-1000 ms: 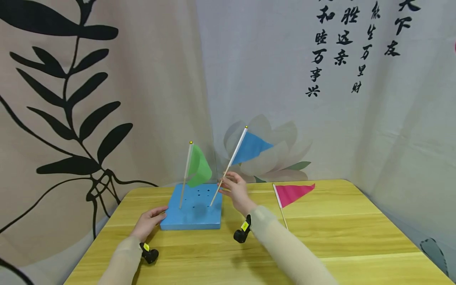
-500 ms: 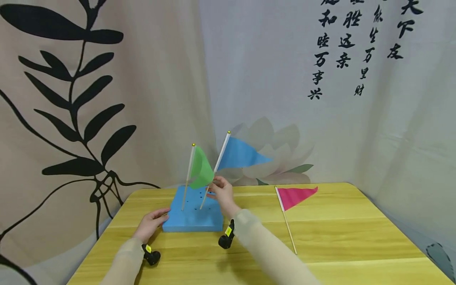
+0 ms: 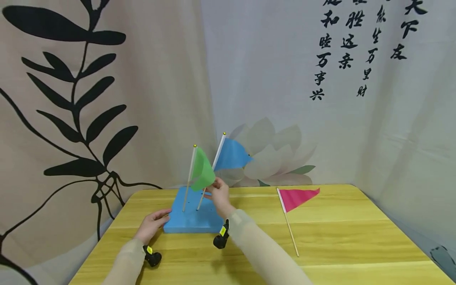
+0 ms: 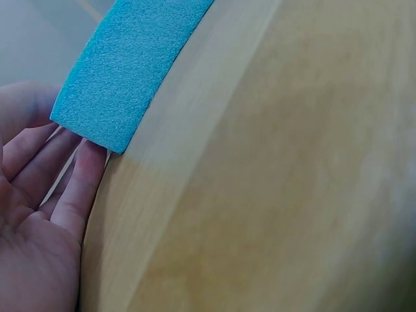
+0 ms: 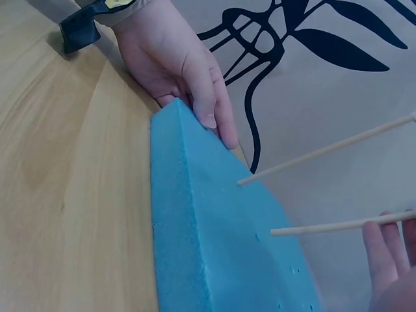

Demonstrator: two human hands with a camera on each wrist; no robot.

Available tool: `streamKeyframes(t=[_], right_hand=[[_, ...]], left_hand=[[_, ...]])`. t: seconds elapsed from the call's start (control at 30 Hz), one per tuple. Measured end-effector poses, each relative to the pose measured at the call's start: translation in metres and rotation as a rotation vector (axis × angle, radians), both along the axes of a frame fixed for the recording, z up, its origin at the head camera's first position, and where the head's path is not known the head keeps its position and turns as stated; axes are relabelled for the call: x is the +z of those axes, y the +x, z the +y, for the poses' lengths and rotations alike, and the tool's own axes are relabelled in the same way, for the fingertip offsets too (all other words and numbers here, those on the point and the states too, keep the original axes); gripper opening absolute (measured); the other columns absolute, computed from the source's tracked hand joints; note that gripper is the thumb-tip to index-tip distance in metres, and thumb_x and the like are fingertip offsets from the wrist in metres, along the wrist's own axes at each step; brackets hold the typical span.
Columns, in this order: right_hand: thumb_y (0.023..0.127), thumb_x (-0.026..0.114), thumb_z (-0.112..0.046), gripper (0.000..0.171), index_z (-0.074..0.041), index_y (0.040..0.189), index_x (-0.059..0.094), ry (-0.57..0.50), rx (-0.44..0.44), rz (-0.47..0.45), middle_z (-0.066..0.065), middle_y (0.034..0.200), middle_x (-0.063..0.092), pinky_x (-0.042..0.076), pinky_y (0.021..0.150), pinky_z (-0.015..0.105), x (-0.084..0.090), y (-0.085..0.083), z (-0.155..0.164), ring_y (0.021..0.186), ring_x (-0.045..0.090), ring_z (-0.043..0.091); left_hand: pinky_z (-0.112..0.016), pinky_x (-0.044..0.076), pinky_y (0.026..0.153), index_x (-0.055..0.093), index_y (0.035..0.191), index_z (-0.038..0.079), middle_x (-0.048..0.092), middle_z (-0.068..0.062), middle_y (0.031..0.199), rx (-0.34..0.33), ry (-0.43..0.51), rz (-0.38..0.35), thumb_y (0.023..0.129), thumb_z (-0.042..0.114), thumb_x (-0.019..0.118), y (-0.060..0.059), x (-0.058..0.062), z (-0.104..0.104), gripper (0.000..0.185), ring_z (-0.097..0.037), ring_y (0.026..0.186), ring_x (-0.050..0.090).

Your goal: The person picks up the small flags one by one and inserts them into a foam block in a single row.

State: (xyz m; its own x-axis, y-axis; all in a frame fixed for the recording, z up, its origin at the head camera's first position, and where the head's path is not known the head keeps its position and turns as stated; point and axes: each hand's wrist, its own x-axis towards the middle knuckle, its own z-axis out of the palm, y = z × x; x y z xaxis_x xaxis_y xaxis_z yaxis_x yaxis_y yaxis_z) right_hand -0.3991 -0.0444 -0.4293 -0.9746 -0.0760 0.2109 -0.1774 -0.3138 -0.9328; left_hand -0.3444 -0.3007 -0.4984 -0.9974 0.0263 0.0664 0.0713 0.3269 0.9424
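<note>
My right hand (image 3: 221, 197) pinches the thin wooden stick of a blue triangular flag (image 3: 230, 155), which leans to the right over a blue foam block (image 3: 194, 228). In the right wrist view, the blue flag's stick (image 5: 325, 227) ends close to the block's top, beside a small hole. A green flag (image 3: 201, 170) stands in the block just left of it and overlaps the blue one in the head view. At the block's left side is my left hand (image 3: 151, 227). Its fingers (image 4: 84, 185) lie almost straight along the block's corner, with the thumb at the top edge.
A pink flag (image 3: 297, 199) lies on the wooden table (image 3: 342, 233) to the right of the block. Behind the table hangs a curtain (image 3: 171, 99) printed with plants and writing. Several small holes (image 5: 294, 269) dot the block's top.
My right hand has carried the blue flag leftward and slightly lower, bringing its stick's end nearer the green flag. My left hand stays at the block; the head view has shifted slightly.
</note>
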Motion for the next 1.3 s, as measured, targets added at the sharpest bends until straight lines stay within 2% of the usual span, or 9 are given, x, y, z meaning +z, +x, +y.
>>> streamKeyframes(t=[0.23, 0.53, 0.77, 0.87, 1.07, 1.3], right_hand=[[0.098, 0.058, -0.009, 0.016, -0.006, 0.112, 0.064, 0.015, 0.011, -0.006, 0.009, 0.093, 0.064, 0.055, 0.086, 0.049, -0.006, -0.003, -0.003, 0.104, 0.059, 0.047], [0.098, 0.059, -0.011, 0.017, -0.007, 0.114, 0.064, 0.039, 0.002, 0.003, 0.015, 0.097, 0.064, 0.057, 0.082, 0.044, -0.012, -0.009, -0.004, 0.086, 0.065, 0.023], [0.098, 0.058, -0.011, 0.021, -0.009, 0.118, 0.064, 0.046, 0.019, 0.014, 0.008, 0.096, 0.063, 0.057, 0.081, 0.043, -0.009, -0.008, -0.007, 0.086, 0.065, 0.020], [0.098, 0.057, -0.010, 0.020, -0.009, 0.117, 0.064, 0.047, 0.021, 0.024, 0.008, 0.097, 0.062, 0.057, 0.081, 0.043, -0.008, -0.007, -0.008, 0.087, 0.065, 0.022], [0.098, 0.058, -0.010, 0.019, -0.009, 0.116, 0.065, 0.090, 0.018, 0.027, 0.012, 0.098, 0.062, 0.058, 0.079, 0.042, -0.011, -0.007, -0.009, 0.099, 0.062, 0.039], [0.098, 0.058, -0.013, 0.020, -0.007, 0.117, 0.064, 0.136, 0.032, 0.028, 0.011, 0.098, 0.063, 0.058, 0.078, 0.047, -0.014, -0.005, -0.010, 0.100, 0.061, 0.040]], left_hand=[[-0.048, 0.040, 0.105, 0.050, 0.140, 0.000, 0.043, -0.022, 0.145, -0.001, 0.012, 0.002, 0.099, 0.019, 0.058, -0.001, -0.002, -0.002, 0.046, -0.037, 0.128, 0.045], [-0.047, 0.041, 0.104, 0.050, 0.141, 0.001, 0.043, -0.021, 0.145, 0.007, -0.005, -0.008, 0.099, 0.018, 0.057, 0.000, 0.000, 0.000, 0.046, -0.036, 0.128, 0.046], [-0.047, 0.042, 0.103, 0.049, 0.140, -0.001, 0.043, -0.022, 0.145, 0.008, -0.005, -0.004, 0.100, 0.017, 0.057, 0.001, 0.001, 0.001, 0.045, -0.036, 0.127, 0.046], [-0.045, 0.043, 0.103, 0.049, 0.140, 0.000, 0.044, -0.021, 0.145, 0.008, -0.010, -0.004, 0.100, 0.018, 0.057, 0.001, 0.000, 0.000, 0.046, -0.035, 0.127, 0.047], [-0.045, 0.044, 0.102, 0.050, 0.140, 0.000, 0.044, -0.021, 0.145, 0.006, -0.016, 0.002, 0.099, 0.019, 0.058, -0.001, -0.003, -0.001, 0.046, -0.035, 0.126, 0.048], [-0.046, 0.042, 0.104, 0.051, 0.140, 0.001, 0.045, -0.020, 0.144, 0.012, -0.004, -0.009, 0.099, 0.019, 0.058, -0.003, -0.003, -0.002, 0.045, -0.035, 0.127, 0.047]])
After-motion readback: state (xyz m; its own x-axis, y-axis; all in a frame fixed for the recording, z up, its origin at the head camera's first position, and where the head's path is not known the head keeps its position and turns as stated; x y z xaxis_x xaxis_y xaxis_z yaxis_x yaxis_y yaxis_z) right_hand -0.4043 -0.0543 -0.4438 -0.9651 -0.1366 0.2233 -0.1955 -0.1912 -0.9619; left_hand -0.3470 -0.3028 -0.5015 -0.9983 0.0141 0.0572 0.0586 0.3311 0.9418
